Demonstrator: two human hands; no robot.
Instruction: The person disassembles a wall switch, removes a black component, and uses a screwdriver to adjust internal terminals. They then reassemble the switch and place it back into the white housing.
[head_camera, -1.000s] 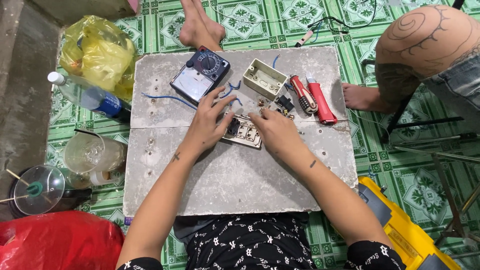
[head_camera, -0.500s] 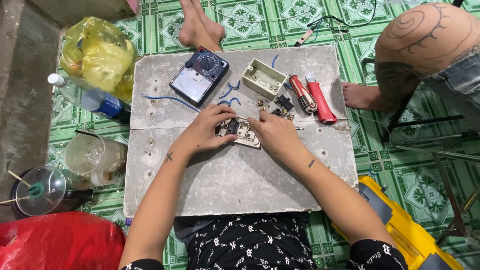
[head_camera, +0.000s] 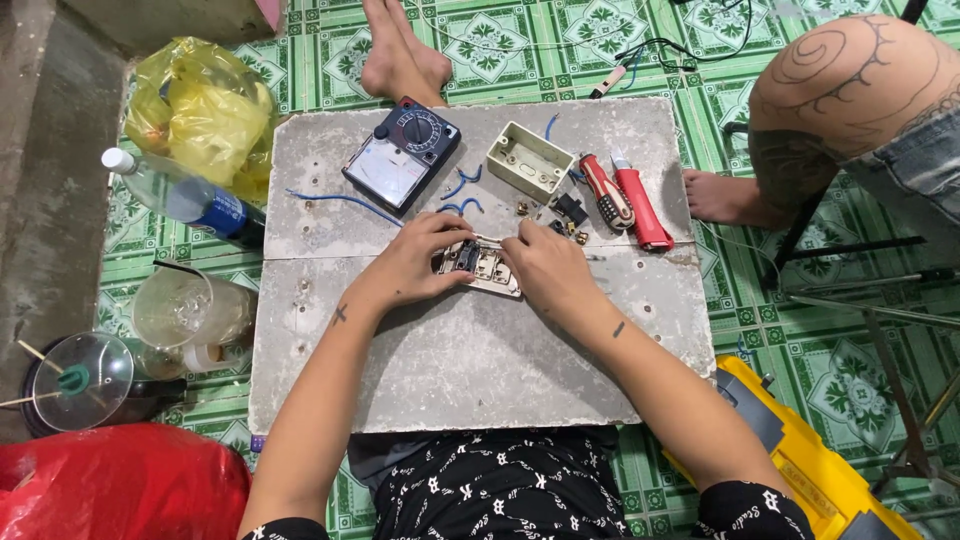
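From the head view, the left hand (head_camera: 415, 265) and right hand (head_camera: 545, 270) pinch a pale switch plate (head_camera: 482, 266) from 2 sides, fingers closed on its edges to steady it mid-slab on the grey worktop (head_camera: 480, 370); the analogue meter (head_camera: 400, 155) and 2 red tools (head_camera: 625, 195) lie within reach.

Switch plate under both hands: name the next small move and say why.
Probably keep the left hand pinning the switch plate to the slab while the right hand works on its right end. Both hands already grip it, and the small loose parts lie just beyond.
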